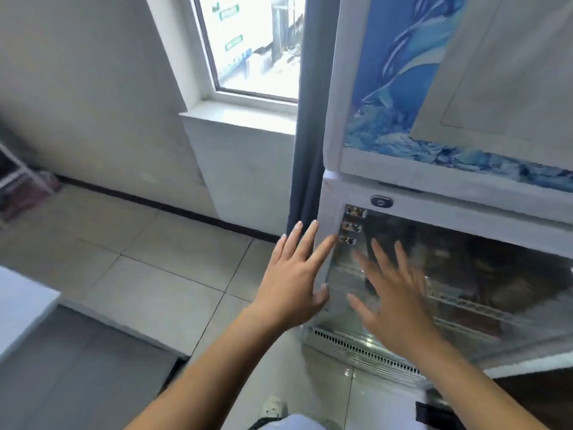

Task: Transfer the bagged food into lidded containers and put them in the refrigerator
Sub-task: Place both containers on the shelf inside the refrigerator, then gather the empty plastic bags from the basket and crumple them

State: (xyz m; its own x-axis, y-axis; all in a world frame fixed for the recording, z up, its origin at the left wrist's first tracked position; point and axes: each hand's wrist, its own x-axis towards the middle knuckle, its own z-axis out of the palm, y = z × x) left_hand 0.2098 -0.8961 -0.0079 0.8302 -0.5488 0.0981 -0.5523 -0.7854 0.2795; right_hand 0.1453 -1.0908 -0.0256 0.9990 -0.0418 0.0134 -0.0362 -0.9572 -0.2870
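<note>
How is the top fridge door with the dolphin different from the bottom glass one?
The top white fridge door with the blue dolphin picture is solid, so nothing inside shows; the bottom glass fridge door is see-through, showing wire shelves. The open left hand and right hand are spread at the bottom door, not the top door. Both doors have white frames.

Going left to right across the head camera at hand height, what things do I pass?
white tabletop edge → tiled floor → left hand → right hand
</note>
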